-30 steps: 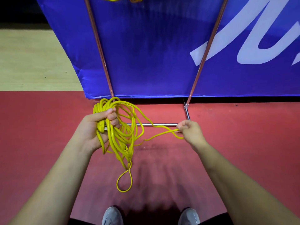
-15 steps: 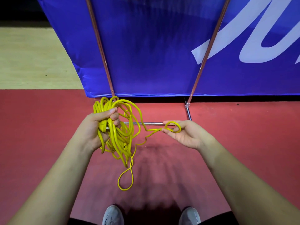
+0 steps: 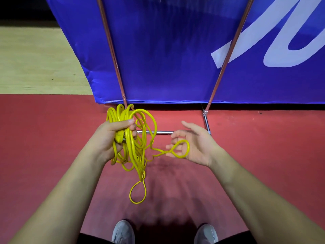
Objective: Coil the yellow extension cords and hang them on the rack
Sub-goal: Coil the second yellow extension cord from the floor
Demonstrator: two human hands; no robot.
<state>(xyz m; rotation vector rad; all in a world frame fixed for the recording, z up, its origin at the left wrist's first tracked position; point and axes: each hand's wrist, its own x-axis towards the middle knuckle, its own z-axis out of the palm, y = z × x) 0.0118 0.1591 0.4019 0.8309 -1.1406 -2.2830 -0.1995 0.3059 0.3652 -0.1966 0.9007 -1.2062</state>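
My left hand (image 3: 110,136) grips a loose bundle of yellow extension cord (image 3: 131,147) in its fist, with loops standing above the fingers and more hanging below; the lowest loop dangles toward the floor. One strand runs right to a small loop lying across the palm and fingers of my right hand (image 3: 195,145), which is turned palm-up with the fingers spread and relaxed. The rack (image 3: 112,48) shows as two slanted copper-coloured poles and a chrome base bar just beyond my hands.
A blue banner (image 3: 167,50) with white lettering stands behind the rack poles. The floor is red mat (image 3: 44,138), with pale wood (image 3: 35,59) at the back left. My two grey shoes (image 3: 123,232) show at the bottom edge.
My right hand has turned palm-up, opened and drifted left toward the bundle, with the cord's end loop now lying in it. My left hand has kept its grip in place.
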